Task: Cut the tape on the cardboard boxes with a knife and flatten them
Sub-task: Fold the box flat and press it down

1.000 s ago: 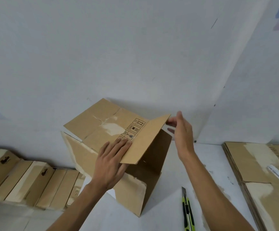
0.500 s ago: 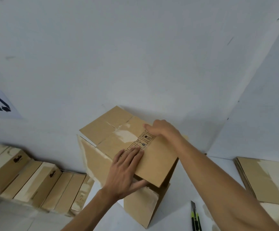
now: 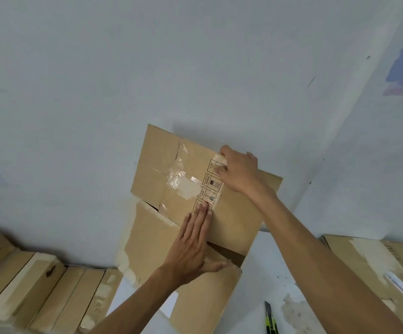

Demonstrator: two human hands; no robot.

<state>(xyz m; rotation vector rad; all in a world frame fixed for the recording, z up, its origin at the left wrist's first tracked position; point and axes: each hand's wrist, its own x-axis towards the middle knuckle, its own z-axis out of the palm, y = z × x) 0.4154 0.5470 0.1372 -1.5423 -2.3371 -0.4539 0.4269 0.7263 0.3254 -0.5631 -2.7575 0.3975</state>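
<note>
**boxfan22:** So where's everything sitting relative to the grip?

**tapecutter:** The box (image 3: pixel 190 227) is stood on the white counter (image 3: pixel 267 256), right against the wall (image 3: pixel 147 68). The left hand (image 3: pixel 190 247) is laid flat on the near flap, fingers straight and together, thumb spread out along the flap's lower edge. Nothing is clamped there, it's just pressed down. The right hand (image 3: pixel 237 171) is placed further up the same top, beyond the left one, knuckles bent and fingertips dug in at the printed symbols (image 3: pixel 208 184). A strip of clear tape (image 3: pixel 183 182) is stuck just left of that grip; whether a bit of it is actually pinched can't be told, though the fingers are clearly curled against the cardboard.

**boxfan22:** And the knife?

**tapecutter:** The knife (image 3: pixel 270 319) is left lying on the counter, well below the right forearm, near the bottom edge, untouched by either hand. Green and black handle, blade end pointed away.

**boxfan22:** Anything else around?

**tapecutter:** A row of boxes (image 3: pixel 27 285) is lined up far left of the left arm. A flat stack (image 3: pixel 376 268) of cardboard is piled right of the right arm, with a white label (image 3: pixel 397 284) seen on it.
</note>
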